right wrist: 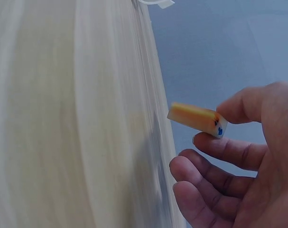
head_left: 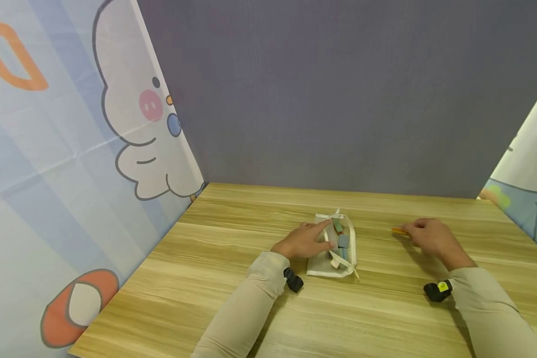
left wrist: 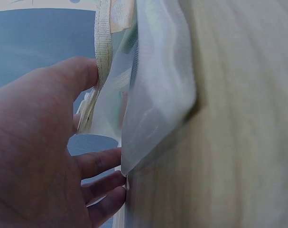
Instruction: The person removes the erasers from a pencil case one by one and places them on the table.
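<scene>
A whitish mesh zip pouch (head_left: 325, 266) lies on the table with its mouth spread. My left hand (head_left: 306, 241) holds its near-left rim, thumb at the opening and index finger stretched along the edge. In the left wrist view, the thumb presses the cream zipper tape (left wrist: 102, 52) while the other fingertips sit by the sheer side. Inside the pouch show a green piece (head_left: 337, 225), a grey block (head_left: 343, 241) and bluish items. Off to the right, my right hand (head_left: 433, 238) pinches a small orange-and-white block (right wrist: 195, 118) with blue marks on its end, between thumb and index finger.
The wood-grain table (head_left: 250, 209) runs back to a dark grey panel (head_left: 340, 99). A cartoon-printed curtain (head_left: 71, 174) hangs along the left side, and another printed cloth (head_left: 528, 164) is at the right. A pale zipper pull (head_left: 356, 275) sticks out at the pouch's near corner.
</scene>
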The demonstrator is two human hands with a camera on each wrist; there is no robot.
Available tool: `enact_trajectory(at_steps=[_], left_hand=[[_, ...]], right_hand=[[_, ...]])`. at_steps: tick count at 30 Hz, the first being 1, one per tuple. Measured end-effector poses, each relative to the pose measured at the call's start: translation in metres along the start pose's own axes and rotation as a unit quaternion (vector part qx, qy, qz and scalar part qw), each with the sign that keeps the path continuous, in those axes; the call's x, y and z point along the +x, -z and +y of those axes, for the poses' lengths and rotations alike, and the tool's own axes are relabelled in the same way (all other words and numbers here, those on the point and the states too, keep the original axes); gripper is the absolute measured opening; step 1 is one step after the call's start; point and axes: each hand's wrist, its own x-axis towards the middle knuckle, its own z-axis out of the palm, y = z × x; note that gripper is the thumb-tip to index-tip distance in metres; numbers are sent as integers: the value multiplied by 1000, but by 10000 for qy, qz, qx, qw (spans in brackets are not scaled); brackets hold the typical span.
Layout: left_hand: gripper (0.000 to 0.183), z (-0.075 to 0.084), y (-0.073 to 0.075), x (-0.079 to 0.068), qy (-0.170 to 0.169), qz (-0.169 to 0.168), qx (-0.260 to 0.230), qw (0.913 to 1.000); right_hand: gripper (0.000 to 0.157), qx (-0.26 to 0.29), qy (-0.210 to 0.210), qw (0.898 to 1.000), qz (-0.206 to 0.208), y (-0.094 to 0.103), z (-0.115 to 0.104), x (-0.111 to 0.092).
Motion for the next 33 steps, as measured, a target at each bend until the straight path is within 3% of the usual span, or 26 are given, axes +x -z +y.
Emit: enact_trajectory(at_steps=[13,24,33], left_hand=[[72,1,1,-1,13,-16,0,10000],[72,3,1,-3,49,-39,-49,10000],[71,3,2,-2,-36,35,-68,10000]], right_hand=[[55,-264,-78,9994,201,3,9,1],[53,-163,-224,9996,-17,3,12,1],[48,-507,9,9980,-379,12,15,1]])
